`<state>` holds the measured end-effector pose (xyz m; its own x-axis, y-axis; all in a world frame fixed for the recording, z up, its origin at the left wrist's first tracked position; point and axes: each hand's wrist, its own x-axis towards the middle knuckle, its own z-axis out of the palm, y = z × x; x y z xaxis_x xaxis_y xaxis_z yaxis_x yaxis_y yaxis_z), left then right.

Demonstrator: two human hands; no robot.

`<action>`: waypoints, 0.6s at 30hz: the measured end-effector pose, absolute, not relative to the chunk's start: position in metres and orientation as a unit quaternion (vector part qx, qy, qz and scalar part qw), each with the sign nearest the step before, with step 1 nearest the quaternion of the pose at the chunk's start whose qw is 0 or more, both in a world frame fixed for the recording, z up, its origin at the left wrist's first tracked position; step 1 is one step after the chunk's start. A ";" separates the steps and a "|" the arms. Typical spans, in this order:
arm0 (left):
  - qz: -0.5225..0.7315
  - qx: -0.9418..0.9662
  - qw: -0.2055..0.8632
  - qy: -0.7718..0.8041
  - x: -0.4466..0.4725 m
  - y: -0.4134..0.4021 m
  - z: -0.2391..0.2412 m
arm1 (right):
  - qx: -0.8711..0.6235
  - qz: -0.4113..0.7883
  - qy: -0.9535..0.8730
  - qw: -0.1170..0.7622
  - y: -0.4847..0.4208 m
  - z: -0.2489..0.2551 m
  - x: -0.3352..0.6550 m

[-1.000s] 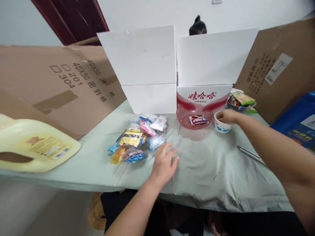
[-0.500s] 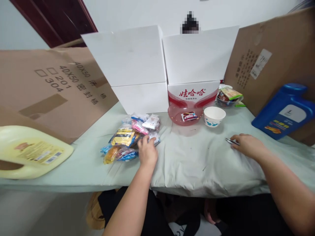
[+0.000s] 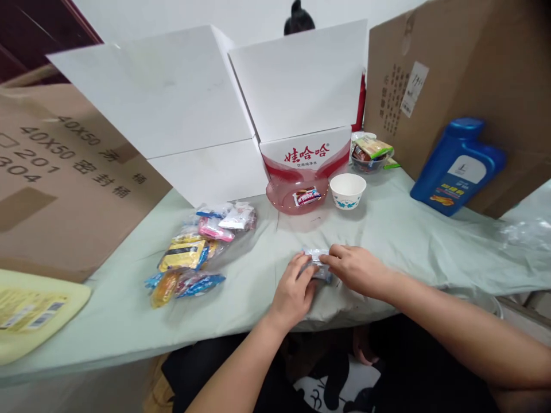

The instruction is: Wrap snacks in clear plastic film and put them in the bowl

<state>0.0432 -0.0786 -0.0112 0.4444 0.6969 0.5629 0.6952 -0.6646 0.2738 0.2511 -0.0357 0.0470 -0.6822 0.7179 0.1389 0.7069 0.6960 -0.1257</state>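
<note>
A small clear and silvery plastic-wrapped packet [image 3: 322, 274] lies on the cloth near the table's front edge. My left hand [image 3: 293, 289] is closed on its left side, fingers curled over it. From the right, my right hand [image 3: 359, 269] meets the packet with fingers pinched round a slim silver pen-like tool [image 3: 315, 263]; its tip is at the wrapper, and its exact kind is hidden. To the left sits a pile of wrapped snacks [image 3: 189, 255], apart from both hands. Beyond the hands, a pink translucent bowl [image 3: 282, 201] holds a wrapped snack [image 3: 306, 197] beside a white paper cup [image 3: 348, 192].
White boxes [image 3: 172, 103] and a red-and-white carton [image 3: 306, 155] stand at the back. Brown cardboard boxes [image 3: 64, 166] flank the table. A blue bottle [image 3: 458, 169] and snack-filled bowl [image 3: 370, 163] are right; a pale yellow jug [image 3: 38, 315] is left. A person's hair [image 3: 298, 20] shows behind.
My left hand has moved right from the snack pile with a packet. My right hand has come left to meet it. The view has turned rightward.
</note>
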 end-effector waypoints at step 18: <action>0.505 0.628 0.274 0.525 0.038 -0.078 -0.005 | -0.275 0.165 -0.915 0.244 -0.029 0.034 0.250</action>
<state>0.0384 -0.0782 -0.0047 -0.0610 0.9360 0.3467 0.3837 -0.2987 0.8738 0.2500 -0.0288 0.0336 -0.7289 0.5845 0.3565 0.4235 0.7941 -0.4359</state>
